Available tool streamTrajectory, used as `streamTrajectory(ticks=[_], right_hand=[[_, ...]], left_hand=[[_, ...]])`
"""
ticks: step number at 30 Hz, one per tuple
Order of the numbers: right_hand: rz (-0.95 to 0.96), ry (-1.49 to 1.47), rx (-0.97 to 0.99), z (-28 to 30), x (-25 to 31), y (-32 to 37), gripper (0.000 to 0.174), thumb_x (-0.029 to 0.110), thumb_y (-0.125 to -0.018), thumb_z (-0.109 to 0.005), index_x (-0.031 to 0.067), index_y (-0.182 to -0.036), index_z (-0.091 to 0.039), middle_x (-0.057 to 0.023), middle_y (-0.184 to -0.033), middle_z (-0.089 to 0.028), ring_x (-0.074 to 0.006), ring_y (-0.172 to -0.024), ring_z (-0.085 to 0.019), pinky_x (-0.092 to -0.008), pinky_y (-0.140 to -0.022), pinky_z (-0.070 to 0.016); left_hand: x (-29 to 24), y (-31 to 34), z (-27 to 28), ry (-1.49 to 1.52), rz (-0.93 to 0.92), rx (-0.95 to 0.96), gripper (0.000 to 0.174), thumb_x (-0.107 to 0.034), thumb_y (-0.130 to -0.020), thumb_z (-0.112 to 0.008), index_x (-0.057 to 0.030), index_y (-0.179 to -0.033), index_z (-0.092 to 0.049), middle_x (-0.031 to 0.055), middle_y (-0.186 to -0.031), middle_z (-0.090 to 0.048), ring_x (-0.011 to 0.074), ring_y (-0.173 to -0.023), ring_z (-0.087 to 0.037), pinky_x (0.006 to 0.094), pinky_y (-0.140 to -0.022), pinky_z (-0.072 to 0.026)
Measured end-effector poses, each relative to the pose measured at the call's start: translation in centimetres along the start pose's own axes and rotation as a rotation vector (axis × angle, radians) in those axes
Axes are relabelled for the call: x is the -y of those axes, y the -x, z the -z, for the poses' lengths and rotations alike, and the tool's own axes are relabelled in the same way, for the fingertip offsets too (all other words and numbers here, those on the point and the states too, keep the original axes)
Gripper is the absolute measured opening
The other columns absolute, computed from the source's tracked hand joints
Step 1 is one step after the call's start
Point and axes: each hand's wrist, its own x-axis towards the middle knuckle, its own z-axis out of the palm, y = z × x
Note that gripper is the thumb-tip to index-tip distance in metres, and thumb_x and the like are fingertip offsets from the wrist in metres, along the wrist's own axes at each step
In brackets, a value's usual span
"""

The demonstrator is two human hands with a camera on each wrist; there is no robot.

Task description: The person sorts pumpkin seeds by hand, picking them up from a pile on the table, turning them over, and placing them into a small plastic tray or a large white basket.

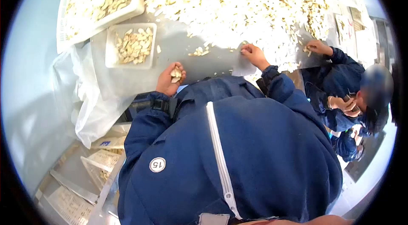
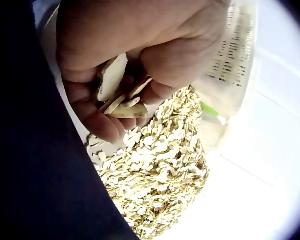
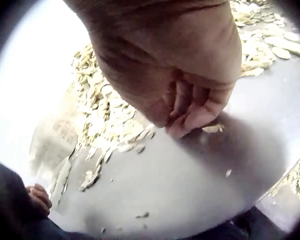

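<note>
In the head view my left hand (image 1: 168,81) is palm up near the front edge of the metal table, holding several pale dried slices (image 1: 175,74). The left wrist view shows those slices (image 2: 113,77) between curled fingers and thumb. My right hand (image 1: 256,56) is low over the table, right of a few loose slices (image 1: 200,51). From the right wrist its fingers (image 3: 195,122) look curled down, with one slice (image 3: 213,128) right by the fingertips; I cannot tell whether they pinch anything. Beyond both hands spreads a wide heap of slices (image 1: 238,10).
A small white tray (image 1: 109,61) of slices stands left of my left hand, with a large white crate (image 1: 63,34) behind it. Clear plastic sheeting (image 1: 91,110) hangs at the left. At right another person's hand (image 1: 319,48) touches slices at the heap's edge.
</note>
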Motion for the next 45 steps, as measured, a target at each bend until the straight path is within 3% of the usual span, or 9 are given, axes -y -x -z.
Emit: streamTrajectory(ticks=[7,11,18,22,26,33,38,43,45], right_hand=[[0.101,-0.048,0.04,3.8,1.7,0.8,0.028,0.025,-0.091,-0.063,0.0064,-0.112,-0.068,-0.0129,-0.094,-0.073,-0.0247,-0.086,-0.07,-0.0357,-0.076,-0.0548],[-0.068,0.075,-0.26,5.9,-1.1,0.1,0.025,0.022,-0.089,-0.064,0.0102,-0.11,-0.071,-0.0142,-0.098,-0.072,-0.0312,-0.089,-0.069,-0.038,-0.079,-0.0543],[0.295,0.373,-0.596,5.5,2.8,-4.5,0.031,0.023,-0.09,-0.063,0.0203,-0.12,-0.067,-0.009,-0.134,-0.057,-0.0322,-0.116,-0.056,-0.0435,-0.095,-0.0492],[0.402,0.311,-0.354,5.8,1.2,-4.3,0.031,0.02,-0.086,-0.065,0.0183,-0.116,-0.07,-0.0088,-0.132,-0.06,-0.0317,-0.119,-0.056,-0.0456,-0.099,-0.0476],[0.374,0.297,-0.456,7.7,-2.4,-3.4,0.025,0.012,-0.08,-0.064,0.0166,-0.102,-0.074,-0.0088,-0.115,-0.069,-0.0324,-0.11,-0.061,-0.0405,-0.095,-0.0501],[0.391,0.289,-0.601,7.4,1.5,-7.5,0.034,0.005,-0.085,-0.056,0.0131,-0.114,-0.071,-0.0112,-0.118,-0.068,-0.0315,-0.112,-0.06,-0.0421,-0.097,-0.049],[0.428,0.236,-0.334,8.8,-0.7,-6.5,0.038,0.004,-0.085,-0.055,0.0148,-0.118,-0.071,-0.0118,-0.12,-0.067,-0.0303,-0.114,-0.059,-0.0401,-0.098,-0.0491],[-0.013,0.17,-0.4,11.6,-0.6,-1.0,0.027,0.016,-0.089,-0.061,0.0172,-0.114,-0.072,-0.0133,-0.112,-0.067,-0.0337,-0.103,-0.063,-0.0411,-0.09,-0.0517],[0.126,0.235,-0.41,9.8,0.6,0.5,0.028,0.022,-0.089,-0.064,0.0185,-0.115,-0.071,-0.0119,-0.114,-0.066,-0.0327,-0.103,-0.063,-0.0409,-0.09,-0.052]], left_hand=[[-1.0,-1.1,-4.1,-0.083,-0.036,0.044,0.019,-0.025,-0.103,-0.052,-0.008,-0.101,-0.06,0.0032,-0.091,-0.061,0.0183,-0.085,-0.062,0.0299,-0.073,-0.0551],[-1.4,-2.1,-7.6,-0.114,-0.065,0.017,0.019,-0.025,-0.103,-0.052,-0.0074,-0.104,-0.059,0.0038,-0.092,-0.062,0.0191,-0.085,-0.062,0.0305,-0.073,-0.0551],[-0.2,-4.4,-13.3,-0.019,-0.085,-0.004,0.017,-0.022,-0.102,-0.053,-0.006,-0.108,-0.058,0.0056,-0.093,-0.062,0.022,-0.086,-0.06,0.0331,-0.073,-0.0538],[0.5,-3.4,-14.9,-0.051,-0.103,0.022,0.017,-0.022,-0.102,-0.053,-0.0062,-0.108,-0.058,0.006,-0.095,-0.062,0.0222,-0.085,-0.06,0.0331,-0.072,-0.0533],[0.5,-2.8,-13.7,-0.021,-0.13,-0.022,0.014,-0.018,-0.102,-0.052,-0.0055,-0.107,-0.055,0.007,-0.095,-0.06,0.0222,-0.086,-0.059,0.0317,-0.072,-0.0531],[1.5,-3.3,-14.5,-0.067,-0.066,-0.055,0.015,-0.02,-0.102,-0.052,-0.0063,-0.108,-0.057,0.0061,-0.094,-0.061,0.022,-0.086,-0.06,0.0313,-0.071,-0.0536],[-0.2,-3.5,-15.1,-0.152,-0.087,-0.063,0.016,-0.02,-0.103,-0.052,-0.0055,-0.108,-0.056,0.0062,-0.094,-0.061,0.0223,-0.087,-0.06,0.0321,-0.073,-0.0544],[-0.7,-4.8,-13.3,-0.07,-0.015,-0.033,0.017,-0.02,-0.103,-0.052,-0.0054,-0.108,-0.058,0.0067,-0.094,-0.061,0.0225,-0.087,-0.06,0.0328,-0.073,-0.0544],[-0.6,-5.7,-12.9,-0.057,0.054,-0.025,0.017,-0.02,-0.102,-0.052,-0.0054,-0.108,-0.058,0.0067,-0.095,-0.061,0.0225,-0.086,-0.06,0.0329,-0.073,-0.0543]])
